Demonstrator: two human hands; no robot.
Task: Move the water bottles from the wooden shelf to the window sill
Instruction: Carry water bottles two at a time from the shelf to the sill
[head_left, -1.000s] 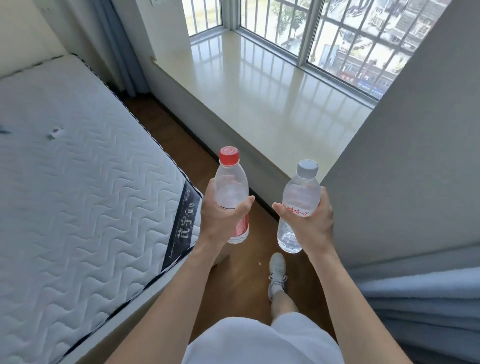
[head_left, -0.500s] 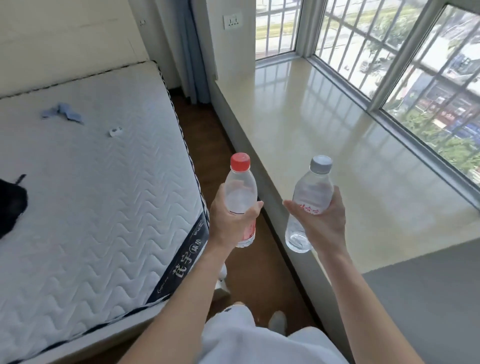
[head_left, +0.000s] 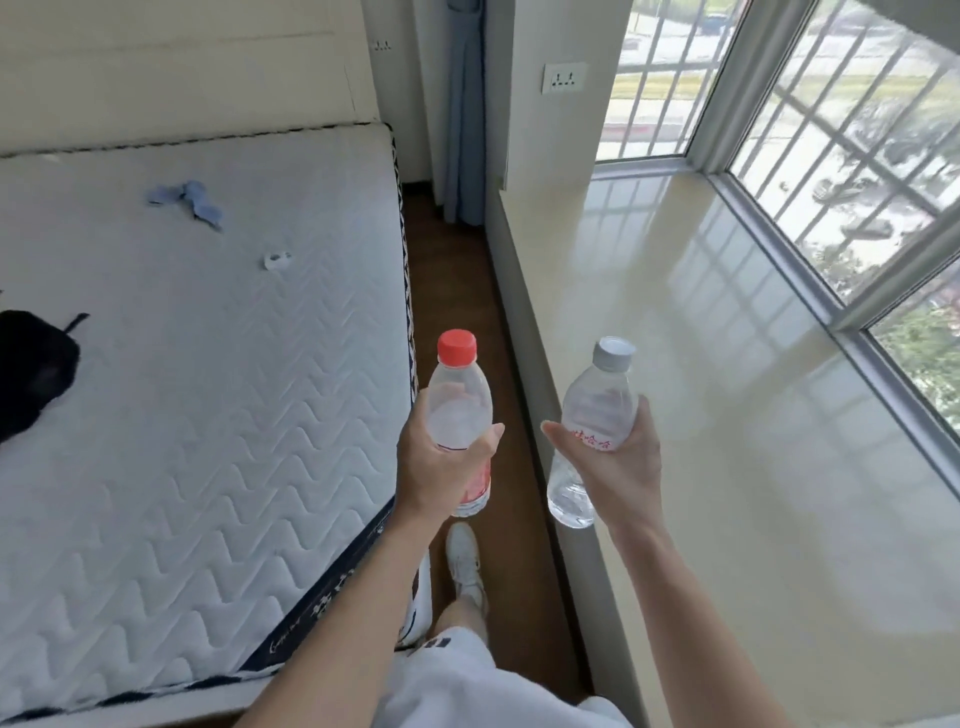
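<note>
My left hand (head_left: 441, 462) grips a clear water bottle with a red cap (head_left: 460, 395) and holds it upright over the narrow strip of floor. My right hand (head_left: 618, 457) grips a second clear bottle with a grey cap (head_left: 602, 400), tilted slightly, just above the near edge of the window sill (head_left: 727, 364). The sill is a wide, glossy cream slab running along the barred window on the right. The wooden shelf is not in view.
A white quilted mattress (head_left: 208, 389) fills the left side, with a black item (head_left: 31, 364) and small blue scraps (head_left: 192, 200) on it. A brown floor strip (head_left: 467, 291) runs between bed and sill. A blue curtain (head_left: 465, 114) hangs at the far end.
I have walked forward along the gap and turned left, so the sill now lies along my right. Both hands keep their hold on the bottles, the right one now reaching the sill's edge.
</note>
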